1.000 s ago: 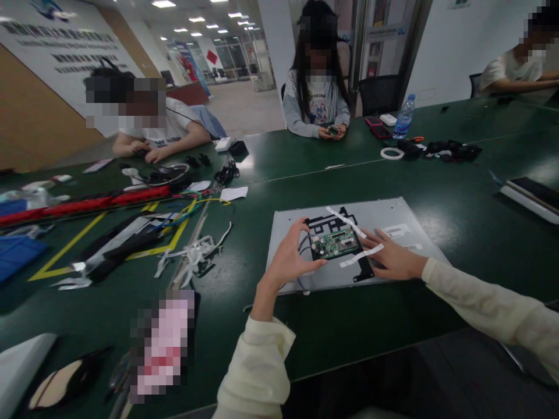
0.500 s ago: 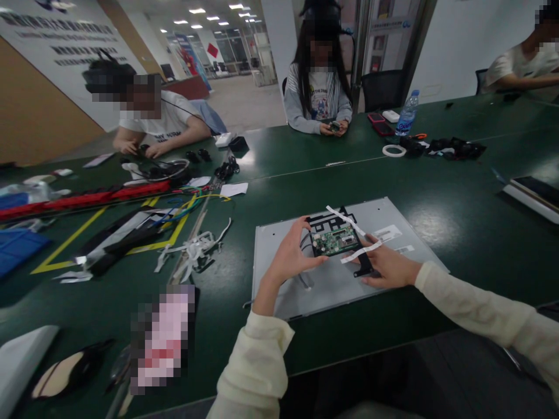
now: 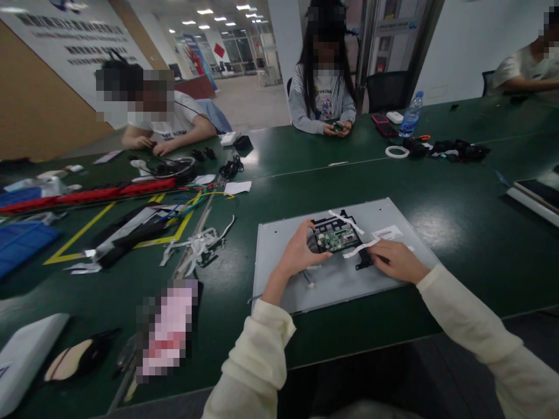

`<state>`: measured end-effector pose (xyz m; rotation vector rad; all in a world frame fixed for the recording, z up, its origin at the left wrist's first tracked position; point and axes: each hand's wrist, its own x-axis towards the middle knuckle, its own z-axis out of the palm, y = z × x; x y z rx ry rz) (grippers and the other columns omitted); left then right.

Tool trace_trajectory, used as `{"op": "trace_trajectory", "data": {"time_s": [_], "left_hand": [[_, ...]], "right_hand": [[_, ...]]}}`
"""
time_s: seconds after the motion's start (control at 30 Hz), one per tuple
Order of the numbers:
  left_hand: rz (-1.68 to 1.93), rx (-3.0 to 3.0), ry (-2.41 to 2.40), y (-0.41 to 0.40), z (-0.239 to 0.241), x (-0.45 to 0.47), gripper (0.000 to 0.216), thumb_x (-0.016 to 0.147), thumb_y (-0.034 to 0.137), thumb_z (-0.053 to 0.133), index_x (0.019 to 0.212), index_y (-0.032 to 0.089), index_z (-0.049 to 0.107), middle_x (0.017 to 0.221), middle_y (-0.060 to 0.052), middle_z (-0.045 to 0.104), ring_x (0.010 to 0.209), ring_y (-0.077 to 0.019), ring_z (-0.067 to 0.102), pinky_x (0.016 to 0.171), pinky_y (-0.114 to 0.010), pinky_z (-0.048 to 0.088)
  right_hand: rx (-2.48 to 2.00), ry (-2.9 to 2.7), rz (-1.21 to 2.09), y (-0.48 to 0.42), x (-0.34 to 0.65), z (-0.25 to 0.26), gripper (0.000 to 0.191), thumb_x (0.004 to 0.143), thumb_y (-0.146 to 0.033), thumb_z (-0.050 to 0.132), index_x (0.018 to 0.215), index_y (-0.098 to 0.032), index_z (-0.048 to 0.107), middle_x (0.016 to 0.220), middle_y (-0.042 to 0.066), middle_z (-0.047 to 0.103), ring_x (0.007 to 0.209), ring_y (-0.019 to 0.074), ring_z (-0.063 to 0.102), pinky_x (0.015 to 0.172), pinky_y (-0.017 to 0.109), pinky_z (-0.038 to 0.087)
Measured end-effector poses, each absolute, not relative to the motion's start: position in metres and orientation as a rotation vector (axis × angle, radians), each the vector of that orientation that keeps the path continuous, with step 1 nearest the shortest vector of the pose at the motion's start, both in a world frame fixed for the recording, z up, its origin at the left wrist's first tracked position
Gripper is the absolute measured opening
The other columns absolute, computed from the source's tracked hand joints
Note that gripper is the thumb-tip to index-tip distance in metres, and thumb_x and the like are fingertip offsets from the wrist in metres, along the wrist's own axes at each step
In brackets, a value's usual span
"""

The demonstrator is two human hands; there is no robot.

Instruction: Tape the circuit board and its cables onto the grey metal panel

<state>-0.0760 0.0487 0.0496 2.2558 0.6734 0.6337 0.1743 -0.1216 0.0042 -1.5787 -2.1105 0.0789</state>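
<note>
A green circuit board sits in a black bracket over a grey metal panel. Two white tape strips cross the bracket's right part. My left hand grips the left side of the board and bracket, fingers at the top edge and thumb below. At the bracket's right edge, my right hand has its fingers closed on the end of the lower strip; its fingertips are partly hidden. A short cable with a plug lies on the panel below my left hand.
Torn white strips lie left of the panel, with a phone nearer me. Cables, a red strip and yellow tape fill the left side. A bottle and a tape roll stand further back. Co-workers sit across the table.
My right hand has turned over, knuckles up, and its fingers have drawn together at the bracket's edge. The bracket's right end sits slightly higher in view. My left hand keeps its hold.
</note>
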Motion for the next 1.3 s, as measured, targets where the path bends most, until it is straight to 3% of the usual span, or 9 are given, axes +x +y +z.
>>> {"op": "trace_trajectory", "data": {"time_s": [0.17,0.6,0.93,1.13,1.3], "left_hand": [[0.608,2.275,0.678,0.048,0.048,-0.074,0.067,0.060,0.041,0.080,0.112,0.021,0.042,0.127,-0.013,0.049,0.116,-0.0311,0.051,0.097,-0.047,0.040],[0.524,2.409,0.675,0.048,0.035,-0.066,0.072,0.062,0.046,0.076,0.117,0.018,0.039,0.117,-0.012,0.051,0.108,-0.0294,0.054,0.091,-0.046,0.044],[0.525,2.464,0.652,0.048,0.034,-0.065,0.082,0.060,0.048,0.078,0.126,0.017,0.039,0.125,-0.015,0.050,0.117,-0.0329,0.050,0.101,-0.051,0.038],[0.472,2.481,0.664,0.051,0.032,-0.066,0.096,0.061,0.050,0.077,0.137,0.017,0.029,0.139,-0.017,0.041,0.129,-0.0345,0.040,0.108,-0.051,0.032],[0.463,2.457,0.688,0.052,0.032,-0.066,0.101,0.060,0.052,0.077,0.141,0.020,0.026,0.142,-0.017,0.039,0.131,-0.0355,0.039,0.108,-0.053,0.031]], "right_hand": [[-1.670,-1.844,-0.061,-0.128,0.191,-0.006,0.026,0.088,-0.022,0.046,0.101,-0.019,0.068,0.103,0.007,0.070,0.097,0.0207,0.065,0.090,0.037,0.050],[-1.813,-1.646,0.063,-0.126,0.197,-0.006,0.028,0.089,-0.024,0.042,0.100,-0.019,0.068,0.103,0.006,0.071,0.094,0.0201,0.066,0.085,0.034,0.050],[-1.835,-1.554,0.100,-0.128,0.197,-0.004,0.029,0.089,-0.026,0.042,0.099,-0.020,0.069,0.102,0.006,0.071,0.092,0.0212,0.067,0.081,0.035,0.052],[-1.855,-1.573,0.187,-0.127,0.199,0.028,0.029,0.089,-0.033,0.045,0.098,-0.021,0.071,0.100,0.005,0.072,0.087,0.0211,0.068,0.075,0.034,0.055],[-1.870,-1.629,0.224,-0.089,0.203,0.040,0.029,0.086,-0.031,0.051,0.107,-0.020,0.068,0.106,0.007,0.070,0.093,0.0218,0.066,0.082,0.037,0.053]]}}
